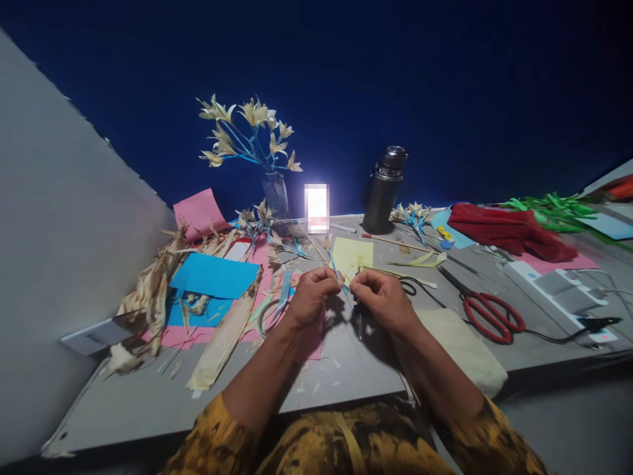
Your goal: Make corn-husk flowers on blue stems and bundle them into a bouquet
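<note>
My left hand (312, 295) and my right hand (382, 297) meet above the grey table (148, 396), both closed in a pinch. Between their fingertips runs a thin blue stem (337, 272) with a pale strip at its end. A yellow paper sheet (352, 254) lies just behind the hands. Dried corn husks (225, 336) lie to the left of my left arm.
Red-handled scissors (489, 315) lie at the right, beside a white power strip (558, 293). A vase of husk flowers (252, 142), a lit phone (316, 208) and a dark flask (384, 189) stand at the back. Blue paper (212, 275), pink paper and a red cloth (509, 231) lie around.
</note>
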The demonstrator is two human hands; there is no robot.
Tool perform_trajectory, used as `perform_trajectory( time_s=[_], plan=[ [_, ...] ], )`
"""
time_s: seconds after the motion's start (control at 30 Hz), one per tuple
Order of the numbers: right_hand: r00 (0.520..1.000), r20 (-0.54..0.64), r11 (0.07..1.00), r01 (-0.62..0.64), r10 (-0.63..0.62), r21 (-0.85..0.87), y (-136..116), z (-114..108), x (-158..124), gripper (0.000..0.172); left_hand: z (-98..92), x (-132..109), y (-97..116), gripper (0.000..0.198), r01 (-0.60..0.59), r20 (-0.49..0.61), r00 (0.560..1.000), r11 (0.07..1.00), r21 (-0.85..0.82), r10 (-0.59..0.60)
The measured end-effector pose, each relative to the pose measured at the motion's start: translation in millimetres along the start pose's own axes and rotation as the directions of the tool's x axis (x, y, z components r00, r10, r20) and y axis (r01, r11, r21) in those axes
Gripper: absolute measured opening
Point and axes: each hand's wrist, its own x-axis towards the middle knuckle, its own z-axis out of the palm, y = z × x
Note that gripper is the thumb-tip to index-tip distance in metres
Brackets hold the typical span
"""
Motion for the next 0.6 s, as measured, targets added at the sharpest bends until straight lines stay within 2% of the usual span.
perform_trajectory(
  time_s=[0.2, 0.33, 0.43, 0.53, 0.6],
  plan=[
    [1.0, -0.011, 0.999, -0.007, 0.007, 0.044, 5.2, -0.9, 1.5, 0.02, 1.1, -0.3, 0.9, 0.012, 0.049, -0.033, 0.998, 0.997, -0.061, -0.051],
    [0.999, 0.037, 1.0, -0.003, 0.003, 0.0, 5.0, 0.5, 0.9, 0.018, 0.3, 0.0, 0.4, 0.009, 0.045, -0.02, 0.999, 0.998, -0.05, -0.046],
    [1.0, 0.015, 0.999, -0.002, 0.002, -0.035, 3.4, 2.3, 1.1, 0.017, 0.5, -1.0, -1.5, 0.01, 0.042, -0.02, 0.999, 0.998, -0.05, -0.043],
    [0.999, -0.018, 0.995, 0.045, -0.047, -0.094, 1.8, 3.8, 0.8, 0.016, 0.6, -1.7, -4.7, 0.011, 0.019, -0.036, 0.999, 1.0, -0.021, -0.02],
    [0.991, -0.047, 0.976, 0.112, -0.123, -0.184, 1.2, 5.7, -0.5, 0.013, 0.3, -0.8, -7.3, 0.013, 0.021, -0.06, 0.998, 1.0, 0.001, -0.021]
  ],
)
